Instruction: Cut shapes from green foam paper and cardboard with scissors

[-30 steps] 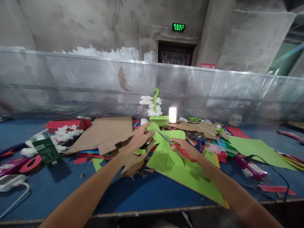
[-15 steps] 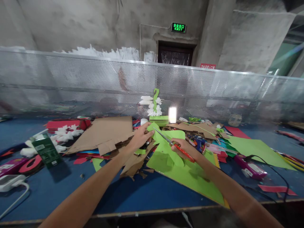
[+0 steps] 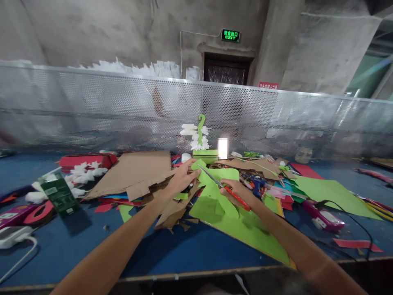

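Note:
My left hand (image 3: 180, 178) pinches the upper edge of a light green paper piece (image 3: 215, 190) and holds it up over the table. My right hand (image 3: 238, 192) is closed round red-handled scissors (image 3: 225, 189). Their steel blades point up and left into the green paper, close to my left fingers. Under both hands lies a large light green sheet (image 3: 245, 229) on the blue table (image 3: 190, 250). Brown cardboard pieces (image 3: 138, 170) lie just left of my left hand.
A perforated metal screen (image 3: 92, 106) runs along the table's far side. A green box (image 3: 58, 194), white paper flowers (image 3: 82, 172) and a white charger (image 3: 14, 234) lie left. A purple glue gun (image 3: 324, 215) with black cable and more green paper (image 3: 331, 190) lie right.
Almost nothing has moved. My right hand with the scissors has shifted very slightly up and left along the green paper.

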`<state>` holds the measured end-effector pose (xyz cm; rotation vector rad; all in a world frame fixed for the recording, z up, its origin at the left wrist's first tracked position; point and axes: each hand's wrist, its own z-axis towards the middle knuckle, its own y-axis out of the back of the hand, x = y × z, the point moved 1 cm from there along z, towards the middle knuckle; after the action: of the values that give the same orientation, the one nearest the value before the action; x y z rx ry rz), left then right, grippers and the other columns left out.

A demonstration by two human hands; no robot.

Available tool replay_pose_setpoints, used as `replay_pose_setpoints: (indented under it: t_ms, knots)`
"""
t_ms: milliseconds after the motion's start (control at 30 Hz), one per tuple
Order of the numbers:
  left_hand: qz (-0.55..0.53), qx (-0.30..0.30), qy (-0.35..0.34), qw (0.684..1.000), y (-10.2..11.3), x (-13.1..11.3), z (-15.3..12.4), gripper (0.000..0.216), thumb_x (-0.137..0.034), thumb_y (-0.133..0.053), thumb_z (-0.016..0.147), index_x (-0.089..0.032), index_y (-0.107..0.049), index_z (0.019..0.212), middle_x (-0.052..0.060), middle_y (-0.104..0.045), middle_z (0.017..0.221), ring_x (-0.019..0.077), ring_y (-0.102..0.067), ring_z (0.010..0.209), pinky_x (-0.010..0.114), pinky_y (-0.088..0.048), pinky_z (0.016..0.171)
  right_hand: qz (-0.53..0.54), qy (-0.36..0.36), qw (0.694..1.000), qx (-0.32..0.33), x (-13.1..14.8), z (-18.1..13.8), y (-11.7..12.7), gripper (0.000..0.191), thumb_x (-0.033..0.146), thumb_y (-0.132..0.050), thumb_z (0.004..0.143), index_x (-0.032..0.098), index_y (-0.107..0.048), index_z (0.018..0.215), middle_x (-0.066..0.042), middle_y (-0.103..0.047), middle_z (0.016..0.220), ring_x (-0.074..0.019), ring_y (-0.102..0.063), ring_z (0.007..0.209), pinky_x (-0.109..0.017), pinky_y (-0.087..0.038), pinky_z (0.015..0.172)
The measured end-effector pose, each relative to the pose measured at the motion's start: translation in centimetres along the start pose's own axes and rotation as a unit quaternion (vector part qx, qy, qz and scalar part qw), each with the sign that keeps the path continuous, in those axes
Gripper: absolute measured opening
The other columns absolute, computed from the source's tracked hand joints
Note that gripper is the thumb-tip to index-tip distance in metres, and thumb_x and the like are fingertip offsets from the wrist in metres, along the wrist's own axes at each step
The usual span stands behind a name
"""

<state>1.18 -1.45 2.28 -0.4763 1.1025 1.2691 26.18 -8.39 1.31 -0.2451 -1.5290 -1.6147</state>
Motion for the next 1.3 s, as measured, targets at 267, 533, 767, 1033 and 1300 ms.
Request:
replay_pose_setpoints:
  t_ms: [267,533,767,1033,1300]
  knots:
    - [-0.013,-0.006,0.005,1.0,-0.4,0.0,-0.1,0.047,-0.04,-0.077,0.084,-0.022,-0.06,0.125,-0.005,-0.059,0.063,0.0143,-0.055,0.047,0.028,-0.044,0.05,-0.015,0.029,0.999,-0.01,0.0,-0.2,0.0,0.074,0.091,-0.046,0.086,0.018,-0.056,0.091,0.003,-0.047,0.067,-0.0126,-0.038,0.057,-0.027,-0.028,0.054]
    - [-0.018,-0.009,0.009,1.0,-0.6,0.0,-0.2,0.054,-0.041,-0.077,0.084,-0.021,-0.057,0.131,-0.007,-0.057,0.059,0.0137,-0.055,0.046,0.026,-0.043,0.049,-0.009,0.019,1.0,-0.019,0.2,-0.2,0.0,0.067,0.086,-0.05,0.087,0.019,-0.055,0.084,0.002,-0.047,0.068,-0.0131,-0.039,0.058,-0.027,-0.03,0.055]
    - [-0.003,-0.004,0.011,1.0,-0.4,0.4,-0.1,0.058,-0.042,-0.072,0.088,-0.017,-0.052,0.137,-0.009,-0.054,0.056,0.0129,-0.056,0.047,0.023,-0.043,0.05,-0.011,0.03,0.999,-0.021,-0.1,-0.1,-0.1,0.072,0.089,-0.048,0.086,0.019,-0.057,0.089,0.001,-0.05,0.069,-0.0134,-0.04,0.059,-0.026,-0.029,0.054]
    - [-0.015,0.002,0.022,1.0,-0.6,0.1,-0.2,0.072,-0.04,-0.076,0.085,-0.018,-0.045,0.146,-0.009,-0.057,0.063,0.0131,-0.059,0.048,0.023,-0.047,0.051,0.029,-0.015,0.999,-0.04,0.1,-0.3,0.2,0.062,0.081,-0.053,0.089,0.019,-0.056,0.087,0.001,-0.051,0.068,-0.0113,-0.043,0.051,-0.024,-0.033,0.046]
    - [-0.048,-0.098,0.045,0.993,2.4,0.8,0.7,0.044,-0.038,-0.072,0.079,-0.02,-0.057,0.116,-0.008,-0.057,0.063,0.0109,-0.054,0.044,0.021,-0.04,0.043,0.096,-0.05,0.983,-0.149,-1.3,-0.8,4.3,0.063,0.075,-0.057,0.091,0.018,-0.061,0.118,0.004,-0.054,0.065,-0.0136,-0.051,0.045,-0.026,-0.042,0.045]
